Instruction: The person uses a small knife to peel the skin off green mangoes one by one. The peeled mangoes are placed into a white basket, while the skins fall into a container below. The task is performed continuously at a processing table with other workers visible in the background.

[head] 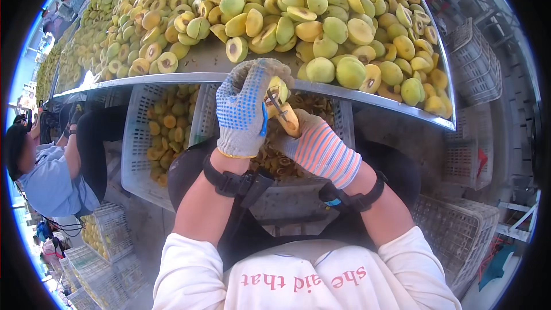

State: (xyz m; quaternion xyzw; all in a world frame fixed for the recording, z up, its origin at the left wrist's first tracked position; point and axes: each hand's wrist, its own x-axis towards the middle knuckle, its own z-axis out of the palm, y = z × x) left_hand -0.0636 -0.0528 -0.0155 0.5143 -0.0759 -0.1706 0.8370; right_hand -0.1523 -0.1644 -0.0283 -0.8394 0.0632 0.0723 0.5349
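My left hand (243, 107), in a grey knit glove with blue dots, is closed around a cut piece of yellow-green stone fruit (279, 89). My right hand (320, 146), in a striped glove, grips the wooden handle of a small pitting knife (288, 119); its metal end meets the fruit. Both hands are close together just over the metal rim of the sorting table (193, 78). Halved fruit (318, 30), some with brown pits or hollows, is heaped on the table in front of them. The fingertips are partly hidden.
Below the rim stand a white plastic crate (129, 150) of fruit halves and another container holding brown scraps (280, 165). Stacked crates (473, 62) stand at the right, more (107, 232) at the lower left. A co-worker (56, 181) sits at the left.
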